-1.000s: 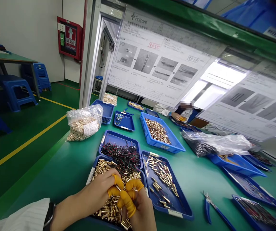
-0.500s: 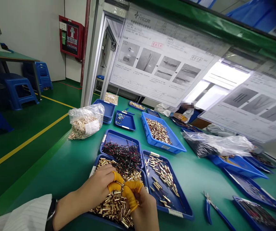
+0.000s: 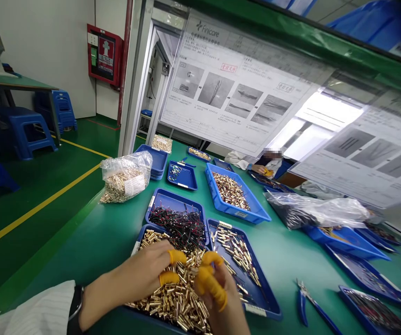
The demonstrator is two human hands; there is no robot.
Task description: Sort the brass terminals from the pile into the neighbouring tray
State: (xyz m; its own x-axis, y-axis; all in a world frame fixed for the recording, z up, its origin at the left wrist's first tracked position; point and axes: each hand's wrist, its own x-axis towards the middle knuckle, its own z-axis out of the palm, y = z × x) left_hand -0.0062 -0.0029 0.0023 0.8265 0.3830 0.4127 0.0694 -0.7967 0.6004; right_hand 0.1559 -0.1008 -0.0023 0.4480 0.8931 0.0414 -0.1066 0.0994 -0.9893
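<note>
My left hand (image 3: 151,269) hangs over a blue tray heaped with small brass tubes (image 3: 172,302). Its fingers are curled, with yellow covers on the tips; anything pinched there is too small to make out. Close by on the right, my right hand (image 3: 217,288) is blurred, its yellow-covered fingers bent together over the same tubes. A small greyish bit may show at its fingertips. Behind the tubes sits a blue tray of dark wired parts (image 3: 182,223). To the right, another blue tray (image 3: 270,304) holds brass tubes with thin wires attached.
A light-blue bin (image 3: 256,211) of brass parts stands farther back. Pliers (image 3: 303,298) with blue handles lie at the right, near more trays (image 3: 371,309). At left is a clear bag (image 3: 125,179) of parts. Instruction sheets (image 3: 235,88) hang ahead; a co-worker's hand (image 3: 259,170) shows beyond.
My right hand has moved right, away from my left hand, so a gap now lies between their fingertips. My left hand has barely shifted. The trays stay put.
</note>
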